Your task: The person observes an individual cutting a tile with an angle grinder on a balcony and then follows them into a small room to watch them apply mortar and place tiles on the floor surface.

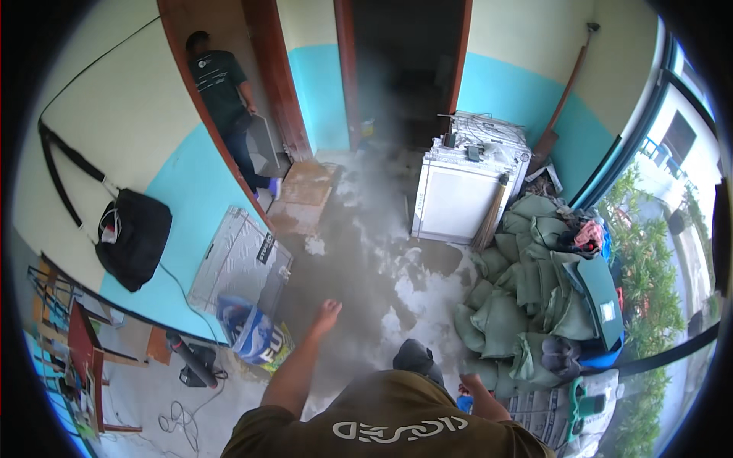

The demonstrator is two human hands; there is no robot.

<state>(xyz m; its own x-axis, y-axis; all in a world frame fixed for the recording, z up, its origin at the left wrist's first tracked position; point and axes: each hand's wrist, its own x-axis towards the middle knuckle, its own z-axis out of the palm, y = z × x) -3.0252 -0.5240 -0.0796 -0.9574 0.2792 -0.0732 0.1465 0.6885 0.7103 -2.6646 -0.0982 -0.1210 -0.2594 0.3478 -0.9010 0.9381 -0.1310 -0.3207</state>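
Note:
My left hand (329, 314) is stretched forward above the wet, grey-patched floor (366, 267), its fingers curled in and nothing visible in them. Low on the right, my right hand (471, 384) hangs beside the green sacks, closed, with a small blue thing (464, 403) just below it. Whether the hand grips that blue thing I cannot tell. My dark shoe (417, 360) shows between the arms. To the left of my left hand lie a blue and white bag (253, 332) and a flat wrapped box (238, 263) leaning on the wall.
Green sacks (527, 294) are heaped at the right, near a broom (492, 214) and stacked white boxes (458, 191). A person (221, 99) stands in the left doorway near a brown board (304, 195). A black bag (134, 238) hangs on the wall; a cable (183, 416) lies below.

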